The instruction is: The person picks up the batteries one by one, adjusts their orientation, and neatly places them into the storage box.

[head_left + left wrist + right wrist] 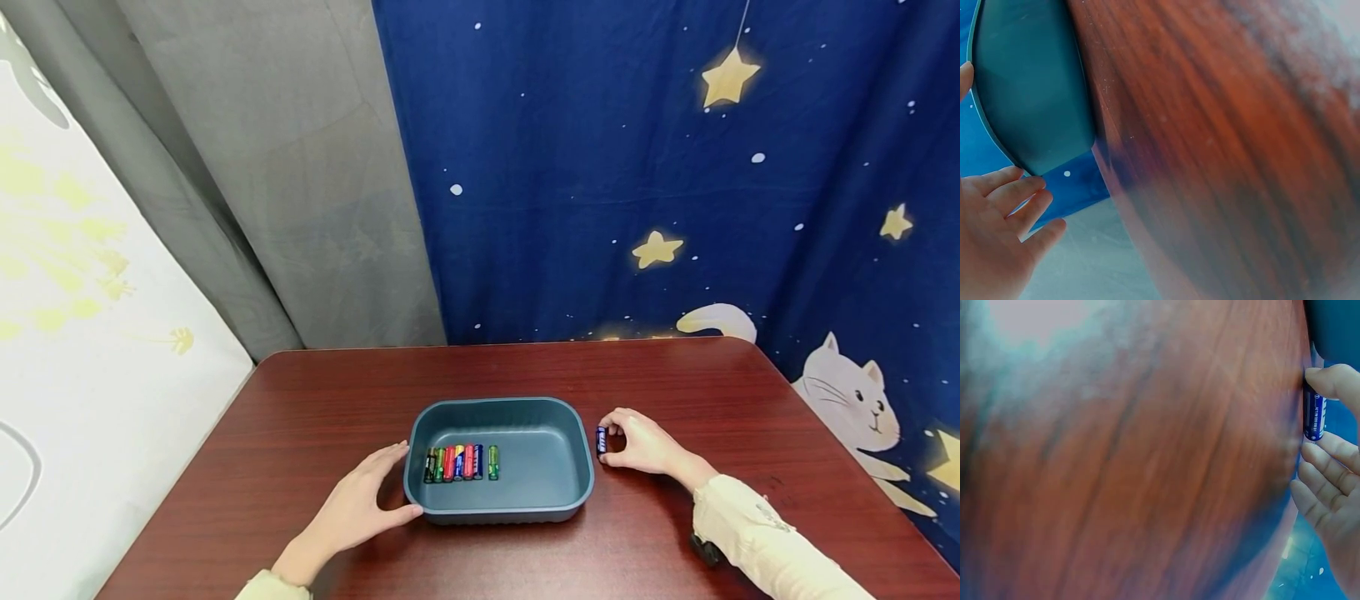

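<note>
A blue-grey rectangular bin [540,492] stands on the table. In its left half several batteries [459,463] lie side by side in a row, black, green, red and blue. One green battery [493,462] sits a little apart to their right. My left hand [360,500] spreads at the bin's left end, thumb and fingertips right at the rim; the left wrist view shows its fingers extended along the bin wall. To the right of the bin, my right hand [641,443] pinches a dark blue battery [1314,411] by its ends between thumb and forefinger, close over the table.
The reddish-brown wooden table [337,417] extends around the bin on all sides. A blue curtain [570,167] with stars and a grey curtain [315,167] hang behind its far edge. A white panel [112,375] borders the left side.
</note>
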`<control>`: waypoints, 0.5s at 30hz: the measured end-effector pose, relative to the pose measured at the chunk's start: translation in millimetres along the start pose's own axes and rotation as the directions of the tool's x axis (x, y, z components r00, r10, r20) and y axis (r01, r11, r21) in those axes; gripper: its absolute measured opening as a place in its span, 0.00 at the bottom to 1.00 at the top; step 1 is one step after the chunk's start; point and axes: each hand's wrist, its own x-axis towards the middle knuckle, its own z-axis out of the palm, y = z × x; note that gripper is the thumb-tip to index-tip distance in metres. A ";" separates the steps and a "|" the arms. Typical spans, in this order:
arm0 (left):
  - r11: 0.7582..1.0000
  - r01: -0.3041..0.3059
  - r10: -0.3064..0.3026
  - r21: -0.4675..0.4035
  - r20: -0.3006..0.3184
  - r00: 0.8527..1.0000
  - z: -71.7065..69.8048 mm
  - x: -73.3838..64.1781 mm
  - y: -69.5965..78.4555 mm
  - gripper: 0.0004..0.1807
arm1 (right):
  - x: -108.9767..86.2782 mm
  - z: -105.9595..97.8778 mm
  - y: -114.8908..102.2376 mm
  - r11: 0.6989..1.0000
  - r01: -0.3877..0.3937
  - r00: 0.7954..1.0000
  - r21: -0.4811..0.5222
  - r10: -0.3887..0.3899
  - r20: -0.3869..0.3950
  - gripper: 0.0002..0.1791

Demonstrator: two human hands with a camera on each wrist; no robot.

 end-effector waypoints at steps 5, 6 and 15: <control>1.000 -0.002 0.002 0.001 -0.003 1.000 0.4 0.2 0.4 0.44 | -0.8 -6.7 -2.5 1.000 -0.023 1.000 0.008 0.023 -0.006 0.20; 1.000 -0.002 0.002 0.001 -0.004 1.000 0.5 0.2 0.4 0.44 | -0.6 -8.4 -3.3 1.000 -0.025 1.000 0.011 0.025 -0.009 0.20; 1.000 0.002 -0.002 0.007 -0.003 1.000 0.4 0.6 0.4 0.44 | 5.4 -27.6 -8.2 1.000 -0.002 0.998 -0.022 0.000 -0.067 0.22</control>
